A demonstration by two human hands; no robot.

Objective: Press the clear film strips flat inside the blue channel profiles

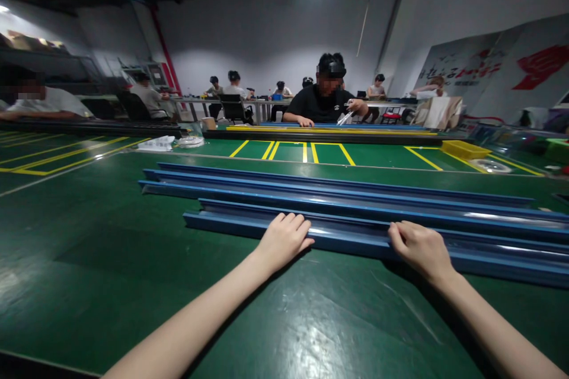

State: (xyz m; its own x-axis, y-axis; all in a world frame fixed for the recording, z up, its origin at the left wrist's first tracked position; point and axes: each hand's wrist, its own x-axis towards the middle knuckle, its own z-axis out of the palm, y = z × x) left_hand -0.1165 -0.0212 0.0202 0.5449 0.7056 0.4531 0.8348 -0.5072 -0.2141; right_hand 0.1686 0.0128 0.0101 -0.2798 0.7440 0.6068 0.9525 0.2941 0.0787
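Long blue channel rails lie side by side across the green table. My left hand (287,238) is closed over the nearest blue rail (347,238), left of its middle, with the fingers hooked over into the channel and the thumb along the front wall. Farther right, my right hand (420,246) is curled over the same rail, knuckles up and fingertips hidden inside it. Just behind lies a second blue rail (249,189), parallel to the first, and another thin blue rail (338,182) runs along its far side.
The green table (111,260) extends in front and to the left. Across from me a person in black (317,103) handles something white beside yellow and black rails (329,135). A yellow tray (464,151) stands at the far right. White bundled parts (156,144) lie at the far left.
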